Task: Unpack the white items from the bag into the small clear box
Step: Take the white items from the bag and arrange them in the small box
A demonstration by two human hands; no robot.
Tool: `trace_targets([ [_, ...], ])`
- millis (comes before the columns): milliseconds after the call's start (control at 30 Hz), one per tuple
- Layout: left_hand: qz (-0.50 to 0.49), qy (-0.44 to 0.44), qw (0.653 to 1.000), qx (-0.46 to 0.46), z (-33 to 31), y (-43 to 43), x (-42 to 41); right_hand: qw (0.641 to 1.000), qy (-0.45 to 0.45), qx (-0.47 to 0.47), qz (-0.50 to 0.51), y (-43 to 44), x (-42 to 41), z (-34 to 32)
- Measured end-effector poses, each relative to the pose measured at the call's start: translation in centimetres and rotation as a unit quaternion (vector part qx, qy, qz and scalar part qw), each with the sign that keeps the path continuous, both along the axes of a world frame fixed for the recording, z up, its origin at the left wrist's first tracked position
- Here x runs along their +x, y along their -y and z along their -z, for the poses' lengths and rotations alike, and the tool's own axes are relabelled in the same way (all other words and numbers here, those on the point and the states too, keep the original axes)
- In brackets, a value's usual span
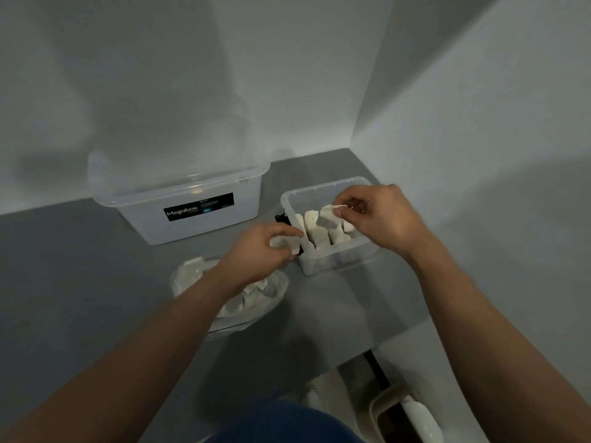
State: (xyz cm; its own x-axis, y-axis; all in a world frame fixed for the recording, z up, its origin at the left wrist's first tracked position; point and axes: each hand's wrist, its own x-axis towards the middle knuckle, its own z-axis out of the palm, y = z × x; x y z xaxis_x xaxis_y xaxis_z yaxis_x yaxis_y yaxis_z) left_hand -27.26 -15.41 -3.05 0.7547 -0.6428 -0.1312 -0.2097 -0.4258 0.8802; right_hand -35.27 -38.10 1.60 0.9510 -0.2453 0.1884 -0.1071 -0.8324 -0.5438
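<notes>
From my remote station I read the right hand [380, 215] as closed in a pinch: thumb and fingers hold a white item [326, 217] by its upper end, over the interior of the small clear box [339, 262]. The left hand [256, 251] is curled round a second white item [283, 243], just beside the near-left wall of that box. Inside the box, stored white items [311, 230] stand upright in a row along the near side. The bag [192, 273], clear plastic, lies under the left forearm and contains loose white items [246, 298]. Both containers rest on a grey table [80, 266]. A large clear box [204, 225] with a black label stands further back, to the left. A black object [280, 218], partly hidden, sits against the small box's far-left wall.
</notes>
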Motion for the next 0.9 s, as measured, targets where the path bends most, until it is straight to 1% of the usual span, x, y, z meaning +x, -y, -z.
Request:
trace_targets([
  [67, -0.014, 0.011, 1.000, -0.002, 0.5, -0.2, 0.0, 0.998, 0.004, -0.043, 0.043, 2.7, 1.2, 0.0],
  [100, -0.027, 0.020, 0.999, -0.005, 0.6, -0.3, 0.0, 0.996, -0.009, -0.063, 0.061, 4.1, 1.9, 0.2],
  [200, -0.084, 0.025, 0.996, -0.020, 0.9, -0.6, 0.0, 0.985, -0.084, -0.130, 0.081, 7.5, 4.0, 1.6],
  [300, -0.127, 0.006, 0.991, -0.048, 1.0, -0.7, 0.1, 0.952, -0.180, -0.242, 0.055, 9.2, 5.8, 3.9],
  [467, -0.165, -0.017, 0.984, -0.067, 0.7, -0.7, 0.3, 0.896, -0.273, -0.348, 0.024, 9.6, 8.0, 8.1],
  [567, -0.174, -0.043, 0.981, -0.080, 0.4, -0.5, 0.5, 0.861, -0.284, -0.421, 0.014, 9.5, 9.0, 9.7],
  [633, -0.180, -0.066, 0.977, -0.092, 0.3, -0.4, 0.5, 0.847, -0.275, -0.454, 0.001, 9.4, 9.3, 10.3],
  [767, -0.198, -0.122, 0.966, -0.113, 0.4, 0.1, 0.4, 0.831, -0.272, -0.485, -0.010, 9.6, 9.7, 10.8],
  [900, -0.208, -0.199, 0.944, -0.164, 0.4, 0.7, 0.5, 0.823, -0.262, -0.503, -0.013, 9.5, 9.9, 10.7],
])
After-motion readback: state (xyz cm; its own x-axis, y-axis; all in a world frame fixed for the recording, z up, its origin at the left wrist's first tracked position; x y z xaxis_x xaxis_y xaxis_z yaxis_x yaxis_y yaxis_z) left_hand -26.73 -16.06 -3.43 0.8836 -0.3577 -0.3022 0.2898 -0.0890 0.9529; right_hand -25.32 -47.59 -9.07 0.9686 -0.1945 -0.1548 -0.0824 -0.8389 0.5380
